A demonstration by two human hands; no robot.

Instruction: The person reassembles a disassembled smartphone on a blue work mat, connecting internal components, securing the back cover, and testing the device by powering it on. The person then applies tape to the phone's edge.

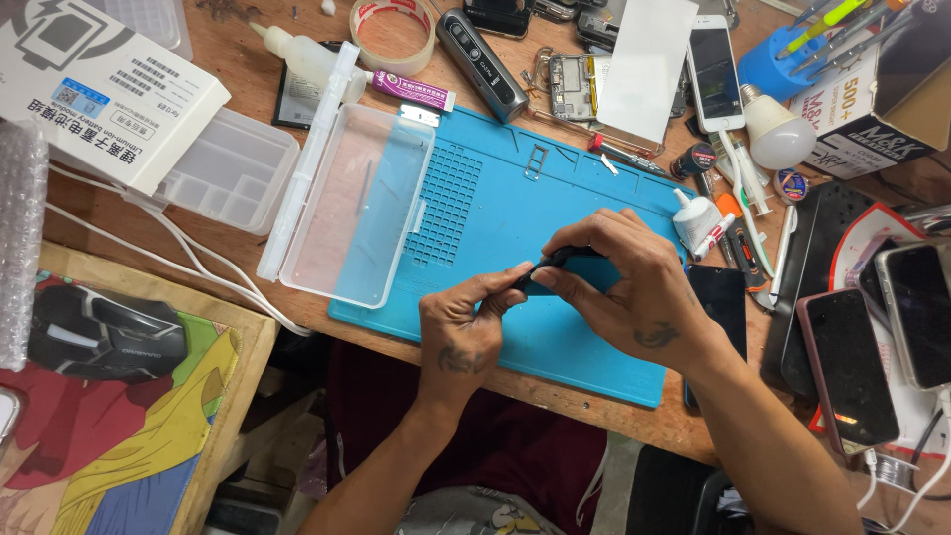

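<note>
Over the blue work mat [495, 213] both my hands pinch one small, thin black part [555, 266]. My left hand [464, 322] grips its near-left end between thumb and fingers. My right hand [629, 282] curls over its right end and hides most of it. What the part is I cannot tell. A dark flat phone [721, 302] lies on the mat's right edge, just beyond my right wrist.
An open clear plastic case [352, 203] lies on the mat's left end. White boxes [99, 84], a tape roll [392, 35] and a glue bottle [307, 54] sit behind. Phones [847, 367], tools, a bulb [778, 134] and pens crowd the right. A black mouse [104, 337] rests at left.
</note>
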